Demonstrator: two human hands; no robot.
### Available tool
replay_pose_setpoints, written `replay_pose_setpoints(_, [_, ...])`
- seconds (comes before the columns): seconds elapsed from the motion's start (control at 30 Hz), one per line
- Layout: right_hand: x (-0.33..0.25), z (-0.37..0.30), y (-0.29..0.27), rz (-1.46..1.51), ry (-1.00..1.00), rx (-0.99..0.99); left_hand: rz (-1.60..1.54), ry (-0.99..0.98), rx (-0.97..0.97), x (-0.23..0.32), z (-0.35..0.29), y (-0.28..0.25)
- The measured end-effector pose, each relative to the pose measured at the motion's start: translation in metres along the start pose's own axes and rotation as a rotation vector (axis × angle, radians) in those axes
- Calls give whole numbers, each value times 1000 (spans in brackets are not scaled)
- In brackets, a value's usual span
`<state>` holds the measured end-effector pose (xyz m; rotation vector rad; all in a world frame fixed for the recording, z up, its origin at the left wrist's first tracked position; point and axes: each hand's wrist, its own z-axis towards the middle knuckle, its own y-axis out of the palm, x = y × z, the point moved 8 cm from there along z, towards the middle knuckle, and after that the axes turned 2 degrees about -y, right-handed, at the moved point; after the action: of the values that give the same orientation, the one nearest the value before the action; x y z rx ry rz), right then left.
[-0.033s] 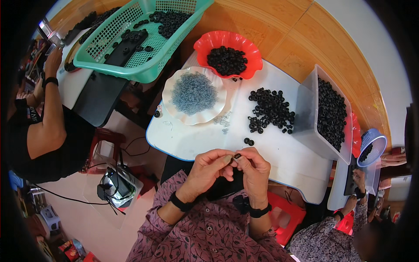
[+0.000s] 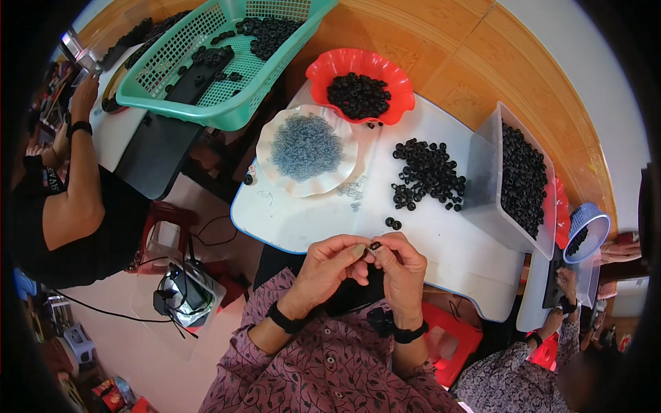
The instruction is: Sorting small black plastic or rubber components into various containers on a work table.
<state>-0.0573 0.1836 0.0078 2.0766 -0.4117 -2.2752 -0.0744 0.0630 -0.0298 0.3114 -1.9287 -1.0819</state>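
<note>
Just past the table's near edge, my two hands meet fingertip to fingertip. My right hand (image 2: pixel 401 267) pinches a small black part (image 2: pixel 375 246) with a hollow middle between thumb and forefinger. My left hand (image 2: pixel 336 263) is closed in a pinch right beside it; what its fingertips hold is too small to make out. Beyond my hands, two or three loose black parts (image 2: pixel 392 224) lie on the white table (image 2: pixel 296 224), with a larger pile of black parts (image 2: pixel 427 173) behind them. A white wavy-edged plate (image 2: pixel 265 148) carries a heap of small clear bluish pieces (image 2: pixel 306 146).
A red scalloped bowl (image 2: pixel 403 103) of black parts stands at the back. On the right is a clear plastic bin (image 2: pixel 485 186) full of them. A green basket (image 2: pixel 227 118) sits far left. Co-workers sit at left and lower right; a red stool (image 2: pixel 458 337) is beside me.
</note>
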Motion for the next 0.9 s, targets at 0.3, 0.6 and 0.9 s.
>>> replay_pose_setpoints(0.3, [2, -1, 1, 4, 17, 21, 3, 69, 19, 1, 1, -6])
replay_pose_setpoints(0.6, [0, -4, -1, -97, -42, 77, -132, 43, -22, 5, 0, 0])
replay_pose_setpoints(0.9, [-6, -6, 3, -152, -54, 75, -221, 35, -50, 0, 0, -4])
